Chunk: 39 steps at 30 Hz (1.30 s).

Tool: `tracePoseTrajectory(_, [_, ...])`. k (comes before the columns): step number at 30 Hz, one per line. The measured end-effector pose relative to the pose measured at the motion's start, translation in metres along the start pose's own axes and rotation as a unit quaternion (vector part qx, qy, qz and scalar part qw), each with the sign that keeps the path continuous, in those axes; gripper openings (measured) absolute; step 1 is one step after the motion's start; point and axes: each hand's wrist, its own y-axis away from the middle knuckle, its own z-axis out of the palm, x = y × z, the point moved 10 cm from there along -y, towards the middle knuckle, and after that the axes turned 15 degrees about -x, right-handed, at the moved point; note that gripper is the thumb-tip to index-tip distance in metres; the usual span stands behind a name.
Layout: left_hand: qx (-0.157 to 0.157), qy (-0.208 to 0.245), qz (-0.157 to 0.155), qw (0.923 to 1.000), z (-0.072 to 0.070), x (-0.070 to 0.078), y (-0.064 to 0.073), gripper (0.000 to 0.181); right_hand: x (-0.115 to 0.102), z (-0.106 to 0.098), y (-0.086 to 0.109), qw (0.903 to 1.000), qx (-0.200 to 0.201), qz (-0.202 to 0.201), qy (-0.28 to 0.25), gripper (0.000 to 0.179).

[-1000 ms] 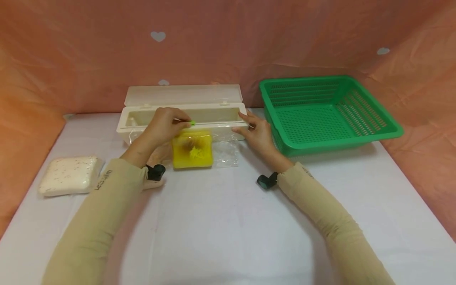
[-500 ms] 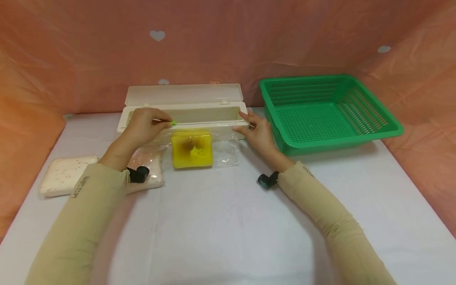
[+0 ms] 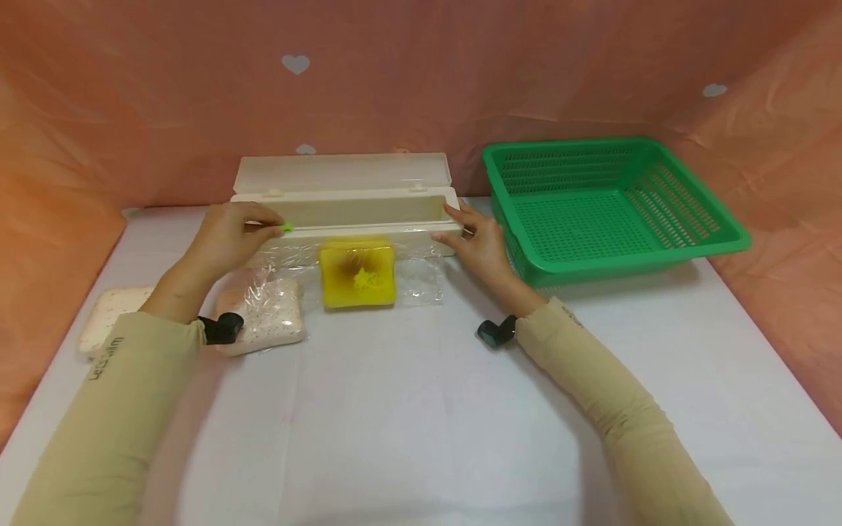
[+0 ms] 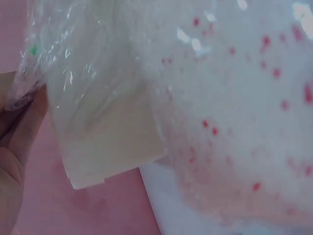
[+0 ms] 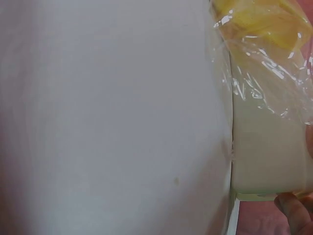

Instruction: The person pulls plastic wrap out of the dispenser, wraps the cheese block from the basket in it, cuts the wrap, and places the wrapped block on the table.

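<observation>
In the head view, my left hand (image 3: 233, 232) pinches a small bright green slider (image 3: 287, 228) on the front rim of a long white plastic wrap box (image 3: 388, 197), whose lid stands up at the back. My right hand (image 3: 483, 248) grips the box's right end, thumb in front and fingers at the rim. Clear plastic film (image 3: 421, 281) hangs over the box front onto the table. It covers a yellow bread-like slab (image 3: 358, 277) with a brown patch. In the left wrist view, film (image 4: 73, 63) bunches close to the left fingers (image 4: 34, 115).
To the right stands a green plastic basket (image 3: 618, 226). A pale speckled block (image 3: 270, 314) wrapped in film lies under my left wrist. Another speckled block (image 3: 115, 310) sits farther left, partly hidden by the sleeve. Behind the table hangs a pink cloth (image 3: 395, 80).
My left hand has slid leftward along the box's front rim with the green slider, from near the middle towards the left end. My right hand stays on the box's right end.
</observation>
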Motion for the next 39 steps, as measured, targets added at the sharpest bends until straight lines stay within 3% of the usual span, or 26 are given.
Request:
tracePoseTrajectory(7, [0.005,-0.023,0.0,0.9997,-0.008,-0.008,0.008,0.015,-0.002,0.0,0.0,1.0,0.0,0.001,-0.001,0.055])
tracePoseTrajectory(13, [0.039,-0.059,0.006,0.9975,-0.021,-0.017,0.023,0.016,0.0,0.001,0.0,1.0,0.001,0.001,-0.01,0.055])
tracePoseTrajectory(18, [0.025,-0.041,-0.005,0.9988,-0.018,-0.024,0.027,0.021,0.0,0.0,0.002,0.9999,0.001,0.003,-0.012,0.055])
tracePoseTrajectory(22, [0.032,-0.066,-0.012,0.9972,-0.023,-0.028,0.033,0.019,0.0,0.001,0.003,0.9999,-0.005,0.007,-0.009,0.054])
tracePoseTrajectory(28, [0.061,-0.114,0.015,0.9914,-0.032,-0.026,0.042,0.012,-0.002,0.001,0.002,1.0,-0.007,0.004,-0.001,0.053])
tracePoseTrajectory(30, [0.057,-0.116,0.021,0.9914,-0.031,-0.025,0.041,0.012,-0.002,0.001,0.003,0.9999,-0.011,0.007,-0.005,0.053])
tracePoseTrajectory(33, [0.054,-0.102,0.004,0.9934,-0.029,-0.027,0.041,0.012,0.001,0.002,0.003,0.9994,-0.024,0.012,-0.023,0.054])
tracePoseTrajectory(39, [0.046,-0.058,-0.034,0.9966,-0.028,-0.033,0.043,0.014,0.005,0.006,0.008,0.9916,-0.09,0.033,-0.087,0.057])
